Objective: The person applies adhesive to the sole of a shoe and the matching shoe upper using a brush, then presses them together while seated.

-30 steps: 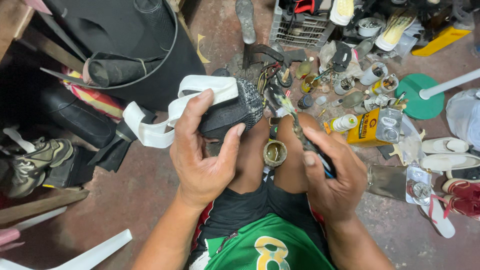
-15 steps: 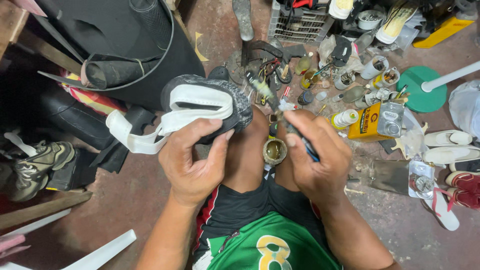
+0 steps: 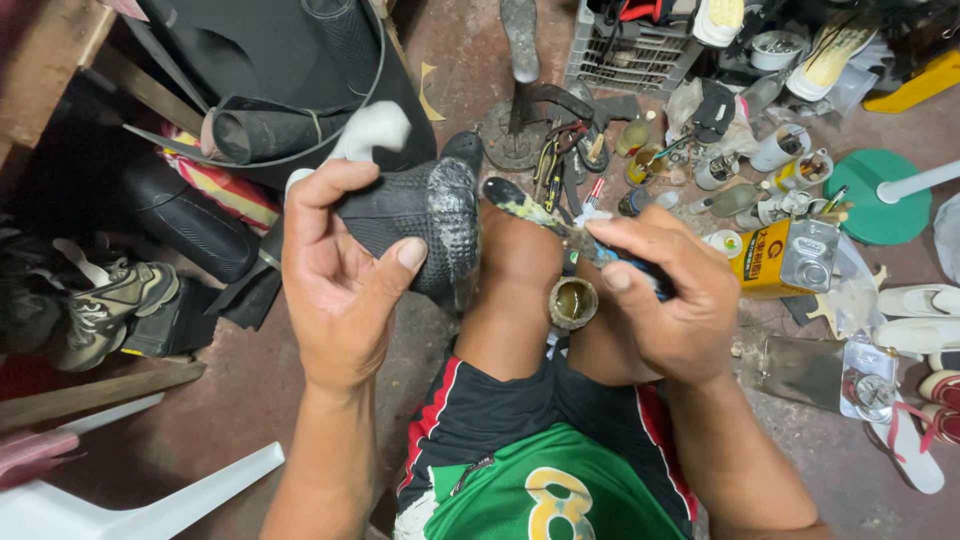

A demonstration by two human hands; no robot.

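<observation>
Glue, amber and glossy, fills the small round tin (image 3: 573,302) wedged between the person's 2 bare knees; every place below is told from that tin. Up and to its left, the left hand (image 3: 345,285) is clenched around a black mesh shoe (image 3: 415,215), thumb across the near side and fingers curled over the top, the worn toe pointing toward the tin. A white strap (image 3: 365,135) sticks up behind that hand. Just right of the tin, the right hand (image 3: 660,300) grasps a dark-handled brush (image 3: 545,215), whose paint-crusted tip reaches up and left to the shoe's toe, touching or nearly touching it.

Farther right of the tin lies a yellow rectangular can (image 3: 775,258) on its side, with a silvery metal end and a dark printed label on its yellow face. Above the tin, on the reddish floor, stand several small pots and jars (image 3: 700,165), some open, with contents too small to tell. A grey plastic crate (image 3: 625,50) sits at the top, well above the tin, holding shoes and dark oddments. A green round disc (image 3: 880,195) with a white handle across it lies far right, beyond the can. Lower right of the tin rests a clear packet (image 3: 868,375) holding a round metal piece. Far left of the tin sits a worn olive sneaker (image 3: 105,305) beside black rubber rolls (image 3: 260,135).
</observation>
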